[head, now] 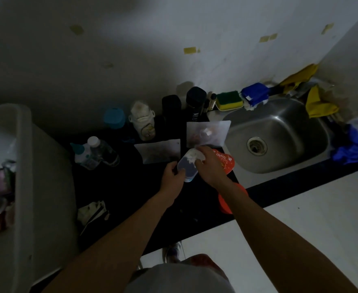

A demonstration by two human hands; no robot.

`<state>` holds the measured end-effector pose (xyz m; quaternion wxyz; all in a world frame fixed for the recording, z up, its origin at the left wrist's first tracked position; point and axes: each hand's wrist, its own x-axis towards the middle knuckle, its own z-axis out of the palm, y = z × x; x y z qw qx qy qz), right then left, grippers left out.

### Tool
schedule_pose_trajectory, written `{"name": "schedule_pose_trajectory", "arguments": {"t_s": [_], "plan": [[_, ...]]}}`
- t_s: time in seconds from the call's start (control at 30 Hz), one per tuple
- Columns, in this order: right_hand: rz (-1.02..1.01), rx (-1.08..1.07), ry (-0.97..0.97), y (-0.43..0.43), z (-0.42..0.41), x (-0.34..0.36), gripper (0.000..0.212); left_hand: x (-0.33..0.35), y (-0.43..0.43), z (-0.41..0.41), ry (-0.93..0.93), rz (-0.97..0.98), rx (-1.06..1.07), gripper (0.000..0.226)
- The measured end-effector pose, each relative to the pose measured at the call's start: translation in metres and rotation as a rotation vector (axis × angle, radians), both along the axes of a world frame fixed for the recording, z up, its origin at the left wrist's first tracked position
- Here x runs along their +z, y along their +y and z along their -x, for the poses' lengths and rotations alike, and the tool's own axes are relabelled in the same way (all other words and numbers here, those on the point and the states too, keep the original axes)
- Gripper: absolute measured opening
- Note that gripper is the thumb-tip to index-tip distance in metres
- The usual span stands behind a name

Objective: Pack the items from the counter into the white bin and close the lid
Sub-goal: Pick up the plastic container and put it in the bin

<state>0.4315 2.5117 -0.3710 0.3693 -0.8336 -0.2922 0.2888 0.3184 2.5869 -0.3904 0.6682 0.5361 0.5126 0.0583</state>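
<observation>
Left hand (173, 174) fingers clamp tub (187, 171) at centre; right hand (208, 163) fingers pinch white wad (191, 157) at its 12 o'clock. Bin (23, 144) lies at 9 o'clock, well apart: loose wad may spill in transit.

A small translucent container (187, 169) is gripped at its left edge by the left hand (172, 176) over the dark desk (131, 197); whether it rests on the desk cannot be told. A white crumpled wad (191, 156) at the container's far end is pinched by the right hand (208, 163). A near pouch (158, 152) and a far pouch (207, 132), both flat and translucent, are noted just beyond the hands. Two clear bottles (102, 152) lie to the left. The white bin (23, 166) stands open at far left, with items inside. A steel sink (279, 132) is set at right, a sponge (229, 100) at its far rim
</observation>
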Motion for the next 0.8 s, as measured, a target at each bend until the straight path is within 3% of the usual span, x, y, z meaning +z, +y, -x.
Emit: {"name": "schedule_pose_trajectory", "arguments": {"t_s": [0.2,0.4,0.6,0.8], "plan": [[0.108,0.024,-0.063,0.008,-0.006,-0.009,0.052,-0.005,-0.007,-0.011,0.017,0.125,0.072,0.05],[0.059,0.025,-0.044,0.006,-0.001,-0.005,0.047,-0.004,-0.006,-0.023,-0.022,0.348,0.157,0.069],[0.057,0.03,-0.109,0.007,0.014,-0.007,0.041,-0.003,-0.004,-0.008,-0.057,0.346,0.213,0.069],[0.064,0.028,-0.025,0.011,0.027,-0.021,0.048,0.007,0.003,0.016,-0.053,0.258,0.228,0.064]]}}
